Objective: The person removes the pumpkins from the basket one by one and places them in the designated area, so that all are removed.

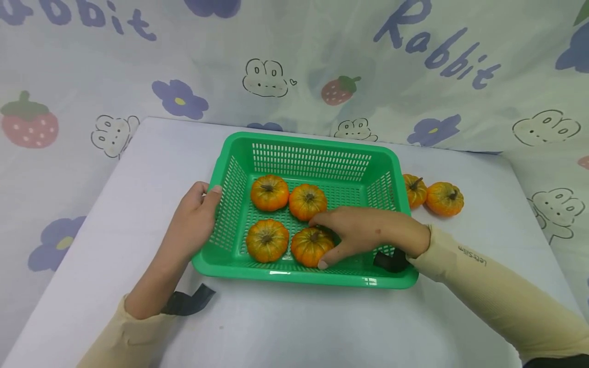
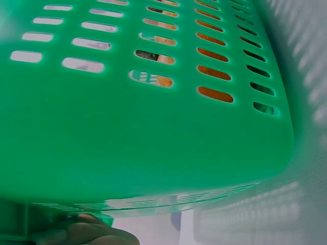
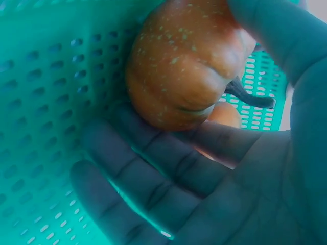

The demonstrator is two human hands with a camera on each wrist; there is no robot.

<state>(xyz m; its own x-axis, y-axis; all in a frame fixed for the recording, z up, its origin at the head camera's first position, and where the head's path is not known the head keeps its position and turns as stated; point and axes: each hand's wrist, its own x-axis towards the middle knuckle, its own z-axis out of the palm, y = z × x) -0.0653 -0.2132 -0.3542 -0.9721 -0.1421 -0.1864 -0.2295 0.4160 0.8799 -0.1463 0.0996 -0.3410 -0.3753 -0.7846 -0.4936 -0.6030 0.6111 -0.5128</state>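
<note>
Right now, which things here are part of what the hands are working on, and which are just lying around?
In hand:
green basket
four pumpkins in the basket
left hand gripping the basket's rim
right hand on the front right pumpkin

Lying about:
two pumpkins on the table
patterned cloth behind

- I saw a white table point(image 1: 294, 327) under everything.
- Two loose pumpkins point(image 1: 434, 196) sat outside the basket's right side.
- I noted a printed rabbit-and-strawberry backdrop cloth point(image 1: 322, 61) behind.

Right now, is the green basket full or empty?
Neither: the green basket holds four pumpkins, with bare floor beside them. Two more lie outside.
</note>
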